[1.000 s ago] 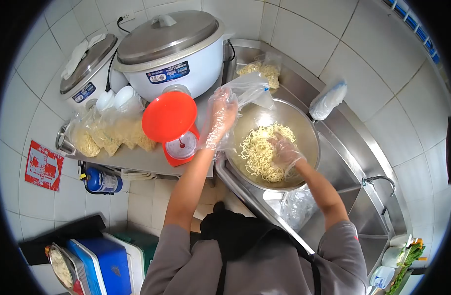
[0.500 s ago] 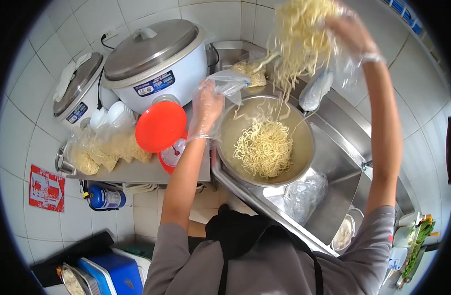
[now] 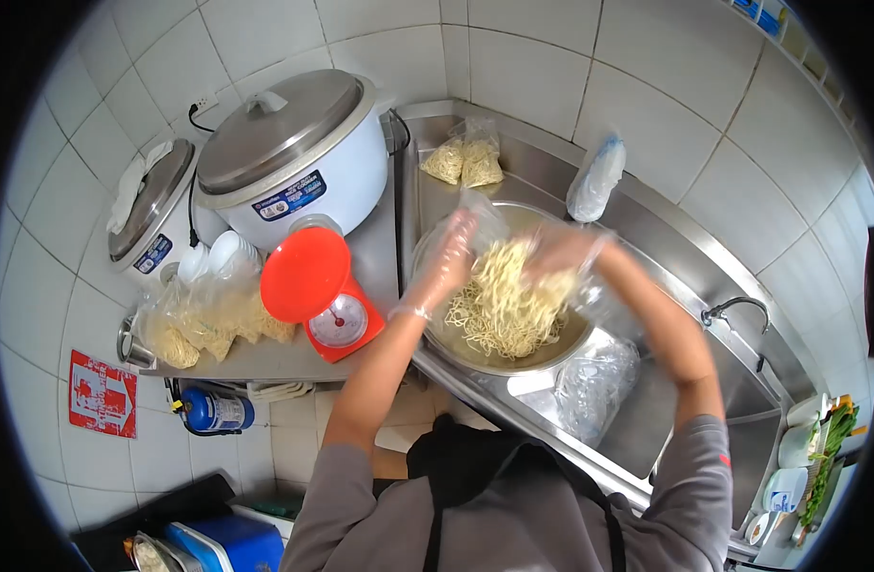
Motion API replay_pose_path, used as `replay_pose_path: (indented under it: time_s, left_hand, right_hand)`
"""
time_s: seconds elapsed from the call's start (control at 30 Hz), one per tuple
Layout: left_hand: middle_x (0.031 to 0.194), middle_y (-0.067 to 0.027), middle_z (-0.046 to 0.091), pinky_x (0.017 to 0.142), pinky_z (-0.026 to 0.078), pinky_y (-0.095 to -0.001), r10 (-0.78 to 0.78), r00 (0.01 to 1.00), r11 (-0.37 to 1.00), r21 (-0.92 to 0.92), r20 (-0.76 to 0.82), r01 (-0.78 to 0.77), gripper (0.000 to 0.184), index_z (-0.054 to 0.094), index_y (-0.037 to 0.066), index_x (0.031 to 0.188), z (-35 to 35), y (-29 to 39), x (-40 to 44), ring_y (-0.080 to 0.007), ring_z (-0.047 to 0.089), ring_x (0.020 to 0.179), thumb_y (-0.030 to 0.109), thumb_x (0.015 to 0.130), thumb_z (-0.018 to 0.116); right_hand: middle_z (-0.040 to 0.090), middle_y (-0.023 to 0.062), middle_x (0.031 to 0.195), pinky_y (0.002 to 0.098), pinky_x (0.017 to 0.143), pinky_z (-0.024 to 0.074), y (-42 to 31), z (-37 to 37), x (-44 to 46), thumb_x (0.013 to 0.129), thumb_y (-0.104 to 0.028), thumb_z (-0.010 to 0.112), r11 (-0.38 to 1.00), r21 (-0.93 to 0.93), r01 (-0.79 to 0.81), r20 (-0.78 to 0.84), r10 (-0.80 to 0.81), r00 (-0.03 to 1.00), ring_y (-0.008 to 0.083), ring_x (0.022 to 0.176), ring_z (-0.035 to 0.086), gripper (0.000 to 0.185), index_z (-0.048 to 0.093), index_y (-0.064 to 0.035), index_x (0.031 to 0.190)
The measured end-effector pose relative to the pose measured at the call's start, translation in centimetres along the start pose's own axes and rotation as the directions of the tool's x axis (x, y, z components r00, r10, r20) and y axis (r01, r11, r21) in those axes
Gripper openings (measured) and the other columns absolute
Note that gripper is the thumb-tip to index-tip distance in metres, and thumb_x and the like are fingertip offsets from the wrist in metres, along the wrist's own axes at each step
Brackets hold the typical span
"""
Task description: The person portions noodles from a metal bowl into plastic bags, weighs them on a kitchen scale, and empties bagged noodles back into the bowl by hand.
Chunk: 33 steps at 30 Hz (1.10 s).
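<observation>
Yellow noodles (image 3: 499, 319) lie heaped in a wide metal bowl (image 3: 435, 336) set over the sink. My right hand (image 3: 563, 255), in a clear plastic glove and smeared by motion, is low over the bowl with a bunch of noodles hanging from its fingers onto the heap. At the bowl's left rim is my gloved left hand (image 3: 451, 255), its fingers closed on a clear plastic bag (image 3: 483, 219). Part of the bowl is hidden behind both hands.
A red weighing scale (image 3: 344, 322) and bagged noodles (image 3: 208, 334) stand on the left counter, before a large rice cooker (image 3: 356, 162). Two noodle bags (image 3: 464, 164) lie behind the bowl. Crumpled plastic (image 3: 597, 381) lies in the sink, near a faucet (image 3: 737, 307).
My right hand has come down from high above the bowl, lowering the lifted noodles onto the heap. My left hand has moved right and lower, to the bowl's rim, with the plastic bag.
</observation>
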<state>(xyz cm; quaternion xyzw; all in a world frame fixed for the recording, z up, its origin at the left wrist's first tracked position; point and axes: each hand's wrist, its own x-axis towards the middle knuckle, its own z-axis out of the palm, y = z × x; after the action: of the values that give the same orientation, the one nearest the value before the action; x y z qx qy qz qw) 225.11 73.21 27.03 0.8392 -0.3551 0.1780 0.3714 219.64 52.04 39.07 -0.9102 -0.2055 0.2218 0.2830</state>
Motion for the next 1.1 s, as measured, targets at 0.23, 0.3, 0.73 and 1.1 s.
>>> replay_pose_path:
  time_s: [0.23,0.3,0.73,1.1]
  left_hand:
    - [0.144,-0.0169,0.023,0.106,0.03,-0.0353,0.12,0.933,0.963,-0.268,0.339,-0.026,0.068,0.042,0.013,0.13,1.1,4.1,-2.8,-0.0317,0.03,0.129,-0.018,0.07,0.042]
    - [0.146,-0.0148,0.019,0.107,0.028,-0.0348,0.04,0.92,0.971,-0.231,0.389,0.055,0.065,0.041,0.011,0.13,0.4,6.7,-2.6,-0.0315,0.029,0.13,-0.018,0.071,0.041]
    - [0.147,-0.0181,0.01,0.109,0.023,-0.0326,-0.035,0.996,0.945,-0.321,0.084,0.061,0.08,0.013,0.008,0.142,4.3,6.2,-2.8,-0.0281,0.02,0.134,-0.009,0.073,0.05]
    - [0.144,-0.0249,0.019,0.107,0.02,-0.0292,-0.387,0.852,0.742,-0.43,0.354,0.515,0.078,0.01,-0.007,0.139,-1.5,7.1,2.0,-0.0271,0.024,0.133,0.005,0.073,0.051]
  right_hand:
    - [0.06,0.0176,0.106,0.0361,0.083,0.0501,8.9,9.4,2.6,0.077,-0.02,0.062,0.471,0.862,-0.187,0.074,0.246,0.966,0.0256,0.092,0.061,0.044,0.053,0.0004,0.115]
    - [0.062,0.015,0.098,0.0333,0.074,0.0549,7.8,9.5,1.9,0.083,-0.009,0.054,-0.005,0.998,-0.056,0.056,0.242,0.969,0.0233,0.082,0.064,0.029,0.053,0.0033,0.11]
    - [0.061,0.0192,0.099,0.0338,0.076,0.0464,2.3,6.8,4.1,0.071,-0.019,0.063,0.996,-0.067,-0.061,-0.429,0.026,0.903,0.0288,0.089,0.059,0.037,0.058,0.0054,0.098]
    - [0.063,0.0113,0.101,0.0319,0.084,0.0458,5.0,4.5,-1.3,0.078,-0.049,0.061,0.962,0.232,0.144,-0.459,-0.023,0.888,0.0244,0.092,0.058,0.06,0.055,-0.0052,0.119]
